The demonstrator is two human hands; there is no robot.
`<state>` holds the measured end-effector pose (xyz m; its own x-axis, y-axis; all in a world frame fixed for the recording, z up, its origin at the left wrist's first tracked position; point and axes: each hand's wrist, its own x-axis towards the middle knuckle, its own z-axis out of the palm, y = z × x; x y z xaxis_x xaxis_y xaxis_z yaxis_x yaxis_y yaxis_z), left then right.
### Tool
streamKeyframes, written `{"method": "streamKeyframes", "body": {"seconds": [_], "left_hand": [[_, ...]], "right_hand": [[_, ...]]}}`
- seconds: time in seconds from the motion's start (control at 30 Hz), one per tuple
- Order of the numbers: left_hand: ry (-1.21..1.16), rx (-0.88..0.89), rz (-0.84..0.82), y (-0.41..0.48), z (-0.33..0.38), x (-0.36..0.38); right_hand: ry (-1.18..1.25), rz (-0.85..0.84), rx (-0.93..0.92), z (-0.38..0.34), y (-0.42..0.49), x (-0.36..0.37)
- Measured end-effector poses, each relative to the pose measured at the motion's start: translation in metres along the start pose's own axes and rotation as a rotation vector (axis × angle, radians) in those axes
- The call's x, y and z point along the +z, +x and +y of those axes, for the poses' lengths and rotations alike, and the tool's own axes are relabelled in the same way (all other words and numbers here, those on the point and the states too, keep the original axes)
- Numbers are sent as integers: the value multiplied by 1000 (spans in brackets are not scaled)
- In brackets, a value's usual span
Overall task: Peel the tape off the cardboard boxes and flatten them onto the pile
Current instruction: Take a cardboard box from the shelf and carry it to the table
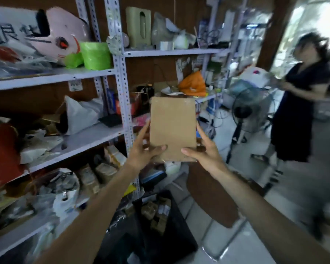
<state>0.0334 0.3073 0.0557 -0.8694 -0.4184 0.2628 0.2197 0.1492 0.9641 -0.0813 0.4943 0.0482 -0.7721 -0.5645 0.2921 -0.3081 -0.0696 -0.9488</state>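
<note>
**Box up in both my hands**

I hold the cardboard box upright in the air in front of me, its plain brown face toward me. My left hand grips its lower left edge, thumb laid across the front and fingers running up the side. My right hand grips the lower right edge the same way.

Behind the box stands a white metal shelf rack crowded with bags. An orange bag sits just above the box's top edge, and a green roll is higher up to the left. Below my arms is a black bin. Off to the right are a floor fan and a blurred person in a dark dress.
</note>
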Motion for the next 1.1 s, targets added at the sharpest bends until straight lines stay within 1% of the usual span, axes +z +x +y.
{"method": "streamKeyframes", "body": {"seconds": [0.13,0.3,0.43,0.57,0.7,0.83,0.97,1.1], "left_hand": [[-67,10,-245,-16,5,79],[-115,54,-448,-57,23,207],[-164,66,-694,-117,46,319],[-217,82,-962,-203,78,426],[-320,75,-1206,-300,103,512],[-384,79,-1400,-390,127,581],[-392,100,-1557,-458,143,635],[-414,109,-1682,-504,153,687]], "right_hand": [[-93,184,26,-21,-79,-64],[-257,454,4,-52,-191,-155],[-306,676,56,-85,-311,-225],[-394,936,106,-126,-445,-271],[-440,1177,146,-161,-569,-292],[-485,1394,181,-191,-670,-295],[-549,1573,211,-208,-741,-299],[-598,1688,246,-216,-783,-310]]}}
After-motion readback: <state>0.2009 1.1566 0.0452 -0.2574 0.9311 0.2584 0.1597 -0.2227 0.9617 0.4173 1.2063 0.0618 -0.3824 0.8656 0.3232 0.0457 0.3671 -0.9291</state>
